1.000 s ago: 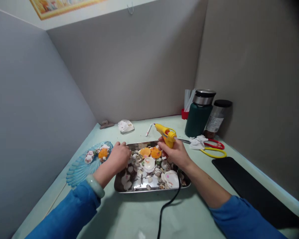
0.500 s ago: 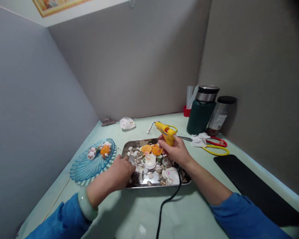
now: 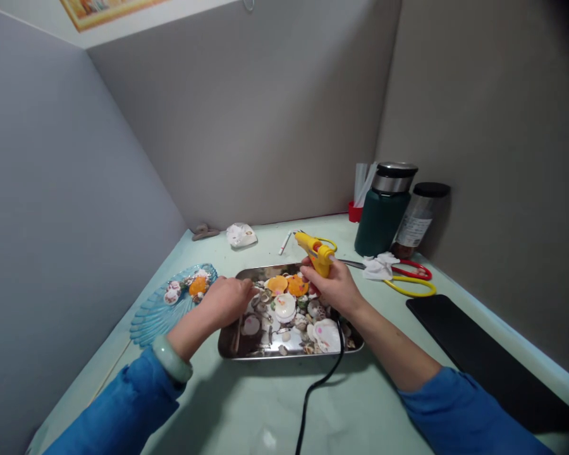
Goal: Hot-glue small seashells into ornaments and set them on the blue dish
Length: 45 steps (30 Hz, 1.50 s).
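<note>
A steel tray (image 3: pixel 291 351) holding several seashells (image 3: pixel 284 306) lies in the middle of the pale green table. My left hand (image 3: pixel 225 300) hovers over the tray's left part, its fingers curled and pinched on something too small to name. Above the tray's far right part, my right hand (image 3: pixel 334 287) grips a yellow glue gun (image 3: pixel 315 251) with the nozzle pointing left. A black cord (image 3: pixel 313 392) runs from the gun toward me. Left of the tray sits a blue shell-shaped glass plate (image 3: pixel 154 313) with a few shells (image 3: pixel 196 285) stuck on it.
A dark green flask (image 3: pixel 384 215), a dark jar (image 3: pixel 420 221), a red cup with sticks (image 3: pixel 358 205), yellow and red scissors (image 3: pixel 410 278), a crumpled tissue (image 3: pixel 378 266) and a black mat (image 3: pixel 483 360) fill the right side. Grey partition walls enclose the desk.
My left hand moved from the tray's near left corner up over the shells on its left part and closed into a pinch. The right hand and glue gun held still.
</note>
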### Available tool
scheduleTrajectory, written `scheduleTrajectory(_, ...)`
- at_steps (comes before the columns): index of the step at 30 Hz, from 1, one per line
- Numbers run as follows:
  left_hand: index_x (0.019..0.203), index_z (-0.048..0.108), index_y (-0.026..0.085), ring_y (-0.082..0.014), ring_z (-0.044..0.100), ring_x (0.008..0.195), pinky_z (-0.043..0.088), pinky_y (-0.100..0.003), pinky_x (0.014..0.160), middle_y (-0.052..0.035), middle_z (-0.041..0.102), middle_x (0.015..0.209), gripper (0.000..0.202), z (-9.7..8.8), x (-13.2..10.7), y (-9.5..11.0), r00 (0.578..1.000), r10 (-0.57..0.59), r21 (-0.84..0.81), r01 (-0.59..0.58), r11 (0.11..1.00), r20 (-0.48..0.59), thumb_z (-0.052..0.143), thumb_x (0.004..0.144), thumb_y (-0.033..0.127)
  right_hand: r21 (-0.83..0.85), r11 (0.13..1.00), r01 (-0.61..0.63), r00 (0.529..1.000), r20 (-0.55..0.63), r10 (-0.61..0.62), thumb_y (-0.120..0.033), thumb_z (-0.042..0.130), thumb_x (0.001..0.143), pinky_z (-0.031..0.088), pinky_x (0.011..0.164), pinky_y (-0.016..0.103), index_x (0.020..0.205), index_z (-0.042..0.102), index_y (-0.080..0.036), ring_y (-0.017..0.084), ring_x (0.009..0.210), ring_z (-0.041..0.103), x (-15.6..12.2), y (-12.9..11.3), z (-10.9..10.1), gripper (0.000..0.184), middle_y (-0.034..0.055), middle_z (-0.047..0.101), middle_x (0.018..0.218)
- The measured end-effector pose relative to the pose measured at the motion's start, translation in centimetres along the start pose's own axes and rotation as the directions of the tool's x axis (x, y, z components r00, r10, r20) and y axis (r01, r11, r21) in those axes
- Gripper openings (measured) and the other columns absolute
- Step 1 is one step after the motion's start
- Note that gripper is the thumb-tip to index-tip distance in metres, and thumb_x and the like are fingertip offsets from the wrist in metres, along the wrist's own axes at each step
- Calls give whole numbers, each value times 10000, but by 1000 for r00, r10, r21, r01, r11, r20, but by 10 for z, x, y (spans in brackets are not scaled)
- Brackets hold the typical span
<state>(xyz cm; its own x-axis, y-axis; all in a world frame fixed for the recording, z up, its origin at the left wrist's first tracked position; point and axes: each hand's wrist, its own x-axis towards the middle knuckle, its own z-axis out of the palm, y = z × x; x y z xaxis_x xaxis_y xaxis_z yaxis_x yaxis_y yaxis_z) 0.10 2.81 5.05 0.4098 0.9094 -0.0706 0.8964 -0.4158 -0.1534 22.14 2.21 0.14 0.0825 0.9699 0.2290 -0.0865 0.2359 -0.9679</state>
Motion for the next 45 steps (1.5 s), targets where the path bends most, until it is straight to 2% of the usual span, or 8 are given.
scheduleTrajectory(13,804,653,191,-162,563,638,374,-249,592,10,610,640,146,0,-10,-15,995,-52,-447,6,894,-90,552,701,214,-17,1000,-1,1000,16,2,-322,659,727,420,394,206,870,587,-166,84,419,490,-2,-2,-1,223,-34,572,613)
scheduleTrajectory(21,870,612,179,-159,616,651,443,-251,583,1,645,675,160,17,-12,-8,999,-30,-727,5,686,-21,591,729,250,-44,999,15,1000,25,-14,-319,644,751,416,401,206,887,576,-165,82,417,487,-1,2,-2,216,-30,578,625)
scheduleTrajectory(24,943,531,184,-179,672,767,503,-273,638,-33,686,797,220,22,-13,-5,1000,5,-898,23,439,28,614,753,256,-60,998,30,999,17,-29,-317,647,753,413,405,205,885,585,-166,85,416,490,0,5,-2,210,-29,579,612)
scheduleTrajectory(28,927,552,172,-208,682,876,529,-302,723,-41,678,856,314,23,-13,-1,988,34,-965,153,-213,150,733,671,152,-70,997,38,999,19,-36,-325,650,754,406,404,205,890,594,-177,93,413,488,0,9,-3,209,-33,586,579)
scheduleTrajectory(33,986,634,136,-181,678,916,517,-289,854,-70,712,912,335,20,-7,3,977,-13,-859,179,-480,211,739,670,96,-60,998,24,999,45,-21,-333,655,758,416,416,210,908,602,-179,95,426,501,-3,5,-1,221,-21,610,619)
scheduleTrajectory(37,994,658,147,-130,677,779,528,-251,783,-43,706,812,311,19,-1,4,976,-88,-857,130,-498,199,710,690,111,-51,999,-1,997,80,5,-333,669,752,421,401,214,914,609,-173,94,421,495,-5,-6,-2,236,-11,610,637)
scheduleTrajectory(42,1065,644,163,-107,617,690,485,-231,666,-22,673,826,424,25,1,4,982,-172,-943,23,-331,84,732,650,145,19,997,-69,979,193,64,-380,673,762,414,377,212,922,622,-210,87,405,479,-7,-25,-9,239,-19,591,633)
scheduleTrajectory(45,936,644,150,-98,579,641,448,-218,615,1,641,746,310,32,0,3,980,-200,-963,-33,-268,22,738,641,173,48,994,-94,957,278,77,-397,673,771,439,404,225,940,628,-232,103,438,505,-10,-30,-14,240,-10,596,642)
